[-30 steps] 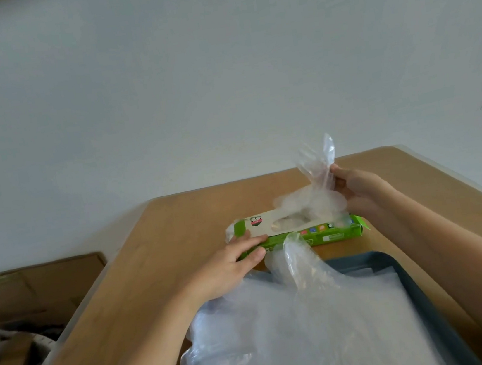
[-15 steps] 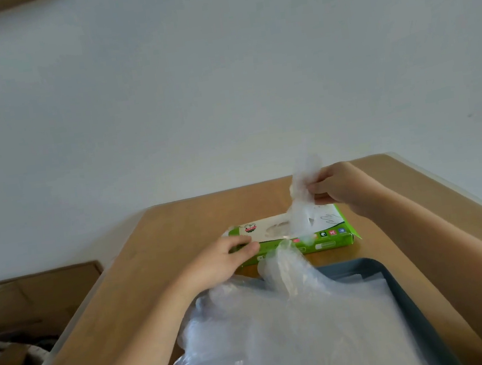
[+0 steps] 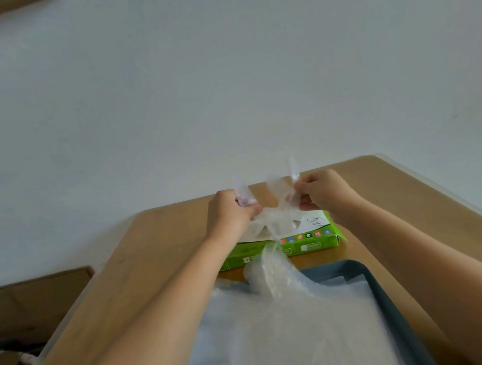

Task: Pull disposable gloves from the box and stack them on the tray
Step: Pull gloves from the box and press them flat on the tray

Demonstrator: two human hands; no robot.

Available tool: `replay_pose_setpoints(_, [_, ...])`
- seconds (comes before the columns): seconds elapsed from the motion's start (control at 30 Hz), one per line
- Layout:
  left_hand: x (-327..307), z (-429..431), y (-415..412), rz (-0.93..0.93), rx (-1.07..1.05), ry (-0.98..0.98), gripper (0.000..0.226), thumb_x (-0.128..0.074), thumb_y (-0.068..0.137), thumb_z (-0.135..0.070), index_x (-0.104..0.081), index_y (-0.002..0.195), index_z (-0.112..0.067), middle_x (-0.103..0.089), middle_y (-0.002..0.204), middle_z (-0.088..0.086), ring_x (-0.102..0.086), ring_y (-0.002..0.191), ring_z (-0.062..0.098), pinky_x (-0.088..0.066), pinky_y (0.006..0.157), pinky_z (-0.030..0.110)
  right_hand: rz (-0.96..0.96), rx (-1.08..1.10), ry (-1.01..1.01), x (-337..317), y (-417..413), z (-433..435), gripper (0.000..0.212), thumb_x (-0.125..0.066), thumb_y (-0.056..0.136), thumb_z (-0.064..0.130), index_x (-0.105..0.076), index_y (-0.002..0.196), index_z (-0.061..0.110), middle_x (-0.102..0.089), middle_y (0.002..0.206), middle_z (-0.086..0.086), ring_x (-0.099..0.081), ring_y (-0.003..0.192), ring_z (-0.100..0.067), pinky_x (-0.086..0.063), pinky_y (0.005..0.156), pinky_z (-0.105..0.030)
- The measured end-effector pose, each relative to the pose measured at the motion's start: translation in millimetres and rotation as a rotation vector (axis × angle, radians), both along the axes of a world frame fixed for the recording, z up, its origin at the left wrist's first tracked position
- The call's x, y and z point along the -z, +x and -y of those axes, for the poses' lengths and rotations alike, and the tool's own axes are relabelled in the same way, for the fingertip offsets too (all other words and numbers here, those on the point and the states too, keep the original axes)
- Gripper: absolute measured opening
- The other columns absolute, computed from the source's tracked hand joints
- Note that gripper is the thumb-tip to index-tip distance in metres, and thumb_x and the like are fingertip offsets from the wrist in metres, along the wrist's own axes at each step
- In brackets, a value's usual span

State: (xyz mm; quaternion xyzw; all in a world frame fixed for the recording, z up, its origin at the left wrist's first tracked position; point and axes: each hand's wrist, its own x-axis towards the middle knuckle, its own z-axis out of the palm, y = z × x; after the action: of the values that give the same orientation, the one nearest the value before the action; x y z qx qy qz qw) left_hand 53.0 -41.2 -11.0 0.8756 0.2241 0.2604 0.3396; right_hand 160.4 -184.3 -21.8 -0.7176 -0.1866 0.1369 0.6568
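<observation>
Above the far box (image 3: 315, 246), the left hand (image 3: 228, 214) and right hand (image 3: 324, 192) are pinching a glove (image 3: 280, 212), seemingly spreading it for the tray (image 3: 384, 290).

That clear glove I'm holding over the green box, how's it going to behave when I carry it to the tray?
Probably floppy: the glove sags crumpled between your left hand and right hand. Likely very light, since the film is thin and see-through, so it may drift. The pile on the tray looks puffy, so it might slide.
</observation>
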Motion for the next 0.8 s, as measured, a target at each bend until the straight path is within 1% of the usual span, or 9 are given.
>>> replay_pose_setpoints(0.13, [11, -7, -16, -0.136, 0.181, 0.274, 0.014, -0.066, 0.083, -0.007, -0.064, 0.089, -0.02, -0.053, 0.069, -0.009, -0.051, 0.063, 0.008, -0.035, 0.054, 0.017, -0.147, 0.174, 0.008, 12, 16, 6, 0.027, -0.044, 0.098, 0.014, -0.06, 0.096, -0.008, -0.068, 0.09, -0.023, -0.067, 0.07, -0.03, -0.059, 0.066, -0.04])
replay_pose_setpoints(0.27, [18, -4, -11, -0.297, 0.374, 0.365, 0.034, -0.052, 0.093, -0.007, -0.064, 0.116, -0.029, -0.05, 0.106, 0.002, -0.053, 0.096, 0.017, -0.041, 0.08, 0.022, -0.062, 0.03, -0.292, 9, 3, 4, 0.058, -0.062, 0.083, 0.056, -0.059, 0.102, 0.002, -0.065, 0.083, -0.009, -0.061, 0.064, -0.017, -0.046, 0.054, -0.024])
replay_pose_setpoints(0.33, [21, -2, -5, -0.387, 0.409, 0.362, 0.037, -0.047, 0.097, -0.01, -0.062, 0.125, -0.027, -0.045, 0.114, 0.002, -0.05, 0.108, 0.019, -0.038, 0.089, 0.023, 0.079, 0.034, -0.473, 8, -1, 2, 0.045, -0.07, 0.081, 0.047, -0.062, 0.095, 0.004, -0.063, 0.079, -0.007, -0.058, 0.066, -0.018, -0.045, 0.055, -0.026])
replay_pose_setpoints(0.4, [23, -1, 0, -0.503, 0.399, 0.35, 0.035, -0.046, 0.096, -0.008, -0.066, 0.122, -0.02, -0.05, 0.123, 0.004, -0.05, 0.115, 0.022, -0.038, 0.097, 0.024, 0.133, 0.044, -0.431, 10, 1, 1, 0.023, -0.069, 0.086, 0.026, -0.068, 0.089, 0.003, -0.064, 0.079, -0.009, -0.06, 0.073, -0.023, -0.051, 0.068, -0.034])
replay_pose_setpoints(0.47, [25, -1, 3, -0.559, 0.386, 0.341, 0.039, -0.043, 0.09, -0.001, -0.074, 0.087, -0.024, -0.06, 0.098, 0.002, -0.056, 0.095, 0.023, -0.045, 0.085, 0.029, 0.042, 0.041, -0.179, 5, -1, -1, 0.016, -0.064, 0.09, 0.014, -0.069, 0.082, 0.002, -0.064, 0.076, -0.01, -0.06, 0.07, -0.022, -0.054, 0.077, -0.035])
replay_pose_setpoints(0.53, [25, -1, 7, -0.586, 0.37, 0.361, 0.038, -0.037, 0.081, 0.003, -0.043, 0.053, -0.021, -0.041, 0.07, -0.002, -0.042, 0.071, 0.022, -0.034, 0.063, 0.031, -0.142, -0.012, 0.208, -15, -7, 1, 0.023, -0.054, 0.094, 0.008, -0.062, 0.073, 0.005, -0.061, 0.068, -0.008, -0.056, 0.062, -0.016, -0.051, 0.07, -0.025])
replay_pose_setpoints(0.63, [20, 0, 5, -0.621, 0.406, 0.385, 0.03, -0.035, 0.079, 0.006, -0.034, 0.058, -0.015, -0.03, 0.07, 0.0, -0.034, 0.071, 0.021, -0.026, 0.064, 0.032, -0.178, -0.189, 0.409, -56, -18, 20, 0.026, -0.047, 0.097, 0.011, -0.059, 0.074, 0.011, -0.062, 0.06, 0.0, -0.058, 0.061, -0.013, -0.045, 0.066, -0.022])
replay_pose_setpoints(0.73, [0, -1, -3, -0.538, 0.441, 0.206, 0.032, -0.043, 0.084, 0.007, -0.069, 0.081, -0.012, -0.049, 0.078, -0.005, -0.046, 0.076, 0.016, -0.035, 0.067, 0.023, -0.088, -0.425, 0.294, -85, -34, 45, 0.021, -0.045, 0.095, 0.006, -0.06, 0.082, 0.009, -0.064, 0.067, -0.001, -0.062, 0.063, -0.013, -0.051, 0.066, -0.022])
replay_pose_setpoints(0.8, [-22, 0, -14, -0.379, 0.288, 0.028, 0.029, -0.048, 0.087, -0.001, -0.071, 0.102, -0.012, -0.058, 0.097, -0.006, -0.052, 0.09, 0.01, -0.038, 0.078, 0.014, 0.001, -0.504, 0.173, -94, -49, 59, 0.015, -0.048, 0.091, 0.0, -0.062, 0.095, 0.005, -0.068, 0.074, -0.006, -0.063, 0.065, -0.014, -0.053, 0.067, -0.022])
